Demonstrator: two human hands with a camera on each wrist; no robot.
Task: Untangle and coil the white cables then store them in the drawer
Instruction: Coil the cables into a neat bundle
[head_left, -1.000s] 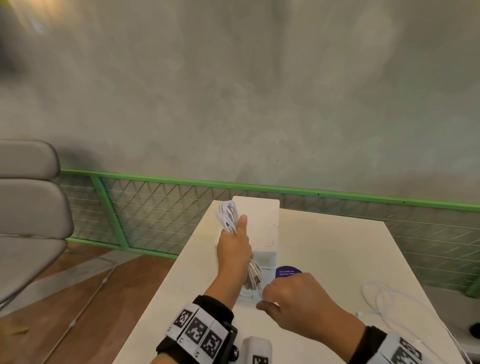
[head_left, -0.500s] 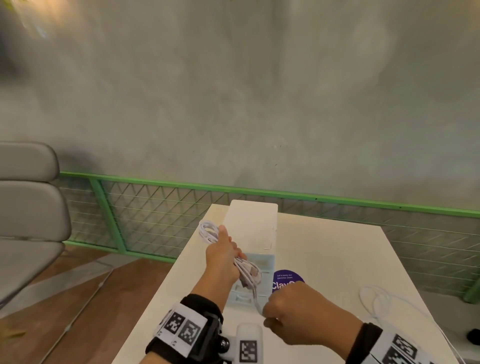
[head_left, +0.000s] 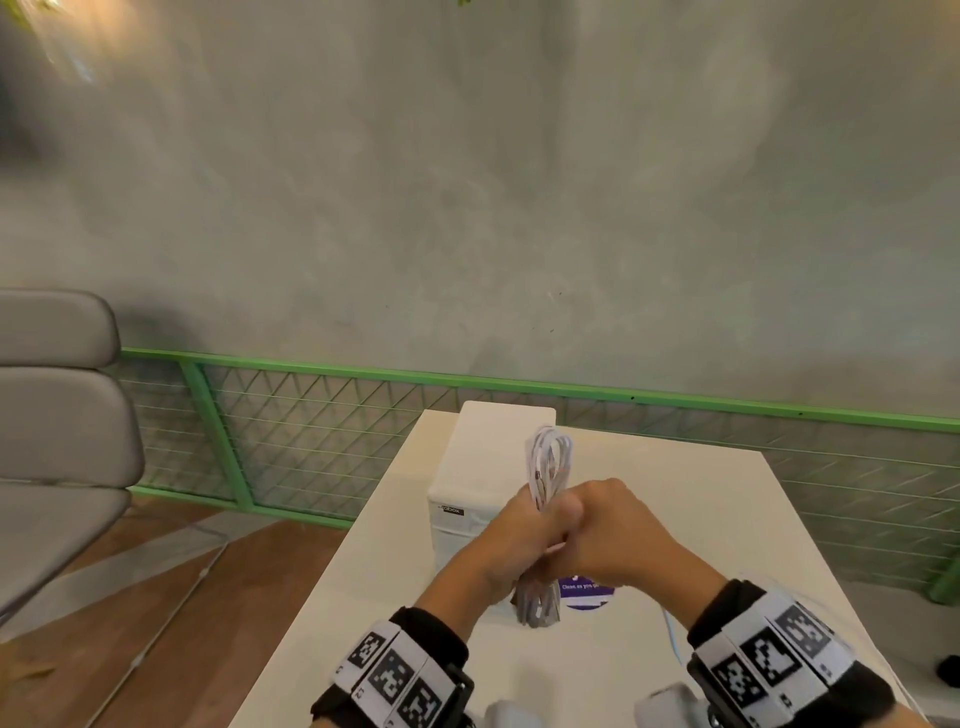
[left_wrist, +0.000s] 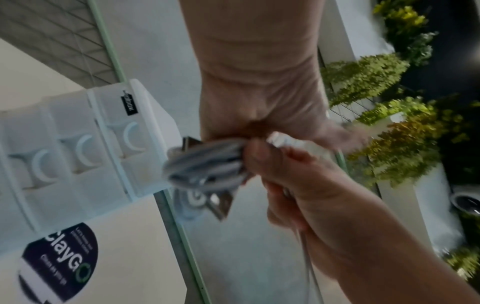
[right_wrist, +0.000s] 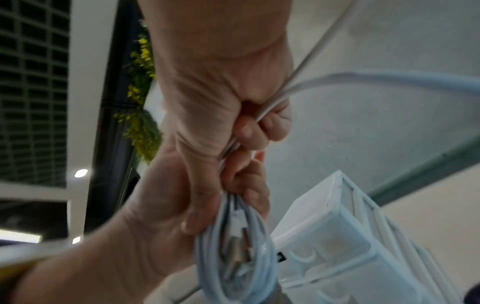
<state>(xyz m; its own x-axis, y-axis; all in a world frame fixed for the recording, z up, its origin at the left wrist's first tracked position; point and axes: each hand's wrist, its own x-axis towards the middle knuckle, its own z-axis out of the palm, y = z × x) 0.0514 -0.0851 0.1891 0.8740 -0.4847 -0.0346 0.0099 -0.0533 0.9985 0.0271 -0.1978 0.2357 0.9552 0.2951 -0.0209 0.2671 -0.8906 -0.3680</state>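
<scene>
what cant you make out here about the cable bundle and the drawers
- Middle of the cable bundle: head view, hidden by left hand and right hand.
- Plug type: both wrist views, blurred.
- Drawer unit: contents hidden behind frosted fronts.
- Loose cable's far end: right wrist view, cut off.

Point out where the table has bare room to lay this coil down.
Bare table lies right of the drawer unit, up to the far edge. A narrow strip runs left of the unit. Crowded: the near middle, where both hands hold the coiled cable above the purple sticker.
</scene>
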